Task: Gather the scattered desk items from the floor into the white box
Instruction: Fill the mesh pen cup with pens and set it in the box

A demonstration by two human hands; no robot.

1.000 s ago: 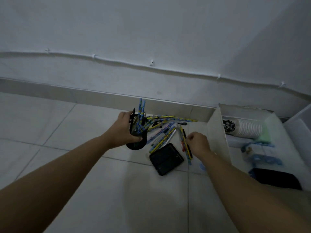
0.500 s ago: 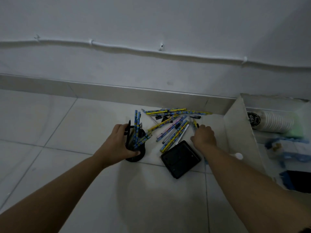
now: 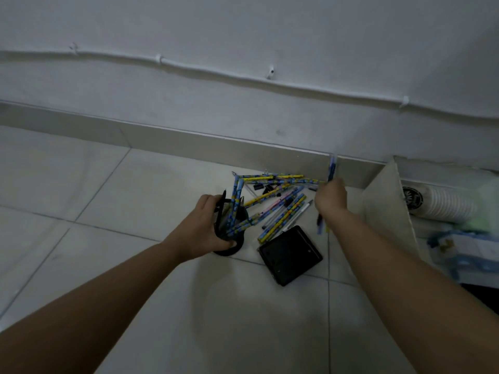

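My left hand (image 3: 203,228) grips a black mesh pen holder (image 3: 231,233) that stands on the floor with several blue and yellow pens in it. My right hand (image 3: 331,198) is shut on a few pens (image 3: 331,168), blurred, sticking out above and below the fist. More patterned pens (image 3: 280,211) lie scattered on the tiles between my hands, with small black binder clips (image 3: 263,188) near the skirting. A flat black square case (image 3: 291,254) lies in front of the pens. The white box (image 3: 388,203) stands at the right.
Inside the box lie a stack of white paper cups (image 3: 442,205), something pale green and a blue-white packet (image 3: 464,249). A dark object (image 3: 483,292) shows at the right edge. The wall and skirting run behind the pens.
My right hand has closed on a few pens and lifted them off the floor, toward the back right. My left hand keeps its hold on the holder. The view has shifted.
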